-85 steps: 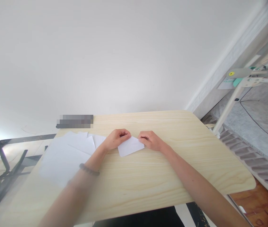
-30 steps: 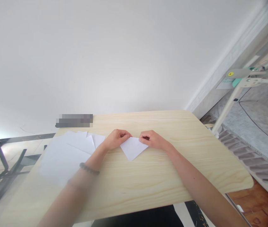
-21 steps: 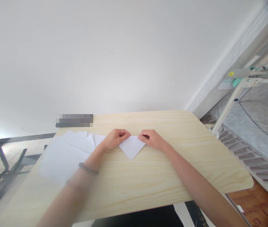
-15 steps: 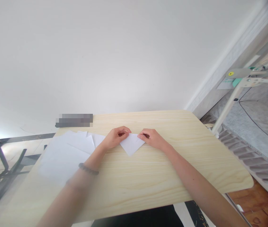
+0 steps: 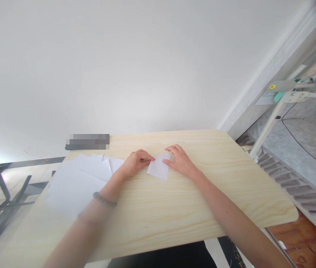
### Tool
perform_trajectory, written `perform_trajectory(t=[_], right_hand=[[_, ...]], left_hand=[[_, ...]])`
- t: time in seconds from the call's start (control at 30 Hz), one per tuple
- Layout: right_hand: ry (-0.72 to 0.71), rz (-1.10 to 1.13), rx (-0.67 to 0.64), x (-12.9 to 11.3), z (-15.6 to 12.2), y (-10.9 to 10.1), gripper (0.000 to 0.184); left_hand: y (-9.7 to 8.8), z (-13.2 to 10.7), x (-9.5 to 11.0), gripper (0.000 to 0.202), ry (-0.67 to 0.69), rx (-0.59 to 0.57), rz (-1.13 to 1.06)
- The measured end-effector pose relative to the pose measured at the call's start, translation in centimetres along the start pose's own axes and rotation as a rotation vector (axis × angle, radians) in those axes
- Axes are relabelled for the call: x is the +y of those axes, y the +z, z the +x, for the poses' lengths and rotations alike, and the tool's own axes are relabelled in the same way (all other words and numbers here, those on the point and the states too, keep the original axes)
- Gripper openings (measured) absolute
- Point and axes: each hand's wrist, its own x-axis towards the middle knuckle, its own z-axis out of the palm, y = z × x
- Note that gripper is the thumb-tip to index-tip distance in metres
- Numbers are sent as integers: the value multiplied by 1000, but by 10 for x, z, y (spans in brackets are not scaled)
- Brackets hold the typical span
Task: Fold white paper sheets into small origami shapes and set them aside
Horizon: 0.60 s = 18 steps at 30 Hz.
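Observation:
A small folded piece of white paper [image 5: 158, 170] lies on the light wooden table [image 5: 158, 216], turned so that one straight edge faces me. At its upper left edge, my left hand [image 5: 136, 163] pinches the paper between thumb and fingers. My right hand [image 5: 182, 162] is at the paper's right side with thumb and fingers spread apart; the thumb tip rests over the paper and the forefinger reaches past its top corner. A dark beaded bracelet [image 5: 105, 200] circles my left wrist.
Several loose white sheets [image 5: 71, 186] overlap on the left of the table, partly behind my left forearm. A dark, pixelated object [image 5: 87, 143] lies at the back left edge against the wall. To the right stands a white metal frame [image 5: 268, 128]; dark chair legs show at left.
The folded paper has turned from point-down to edge-down and shifted slightly right. My right hand has opened from a pinch, its fingers spreading. My left hand has stayed nearly in place.

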Motion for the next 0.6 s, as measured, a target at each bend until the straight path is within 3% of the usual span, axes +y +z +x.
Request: perform_trajectory(t=[0.07, 0.23, 0.37, 0.6], right_hand=[[-15, -28, 17, -2, -1, -1, 39], [-128, -32, -72, -13, -4, -2, 25], [-211, -53, -160, -17, -4, 0, 25], [-135, -142, -105, -10, -3, 2, 21]], left_hand=[[-1, 1, -2, 19, 58, 17, 83], [-2, 1, -4, 21, 131, 86, 280], [-1, 0, -2, 26, 157, 26, 366], [3, -2, 7, 35, 158, -53, 515]])
